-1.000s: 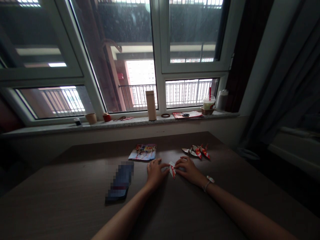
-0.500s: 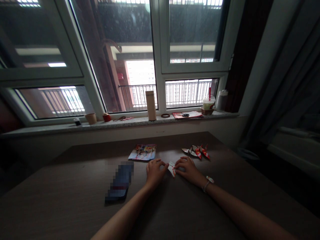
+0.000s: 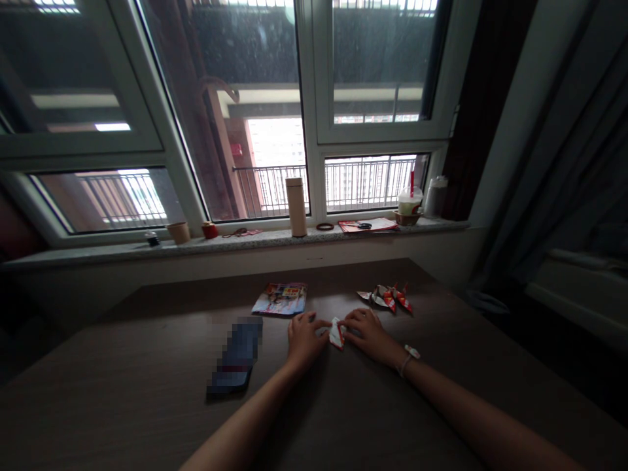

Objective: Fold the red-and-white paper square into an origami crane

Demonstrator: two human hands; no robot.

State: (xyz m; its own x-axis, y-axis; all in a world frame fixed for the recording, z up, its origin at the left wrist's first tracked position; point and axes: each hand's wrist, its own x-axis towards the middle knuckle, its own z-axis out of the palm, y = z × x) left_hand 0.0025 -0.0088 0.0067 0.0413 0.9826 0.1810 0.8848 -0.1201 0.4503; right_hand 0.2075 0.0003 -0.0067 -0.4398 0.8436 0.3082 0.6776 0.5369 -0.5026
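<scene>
Between my hands a small piece of folded paper (image 3: 336, 334), white with red marks, lies on the table. My left hand (image 3: 306, 340) grips its left edge with thumb and forefinger. On the other side, the fingers of my right hand (image 3: 367, 332) are closed on its upper right edge; a bracelet is on that wrist. Beyond my right hand sit several folded paper cranes (image 3: 391, 297) in white, red and orange. A colourful printed packet (image 3: 280, 299) lies past my left hand.
A dark blue, partly pixelated object (image 3: 235, 360) rests on the brown table (image 3: 147, 366) left of my left forearm. The windowsill behind holds a beige flask (image 3: 296, 208), a paper cup (image 3: 179, 232), scissors on red-and-white papers (image 3: 369, 226) and a drink cup with a red straw (image 3: 409, 201).
The folded paper has shifted slightly and its shape differs, with more white face showing and a red edge along the right. Both hands stay nearly in place, fingers moved a little.
</scene>
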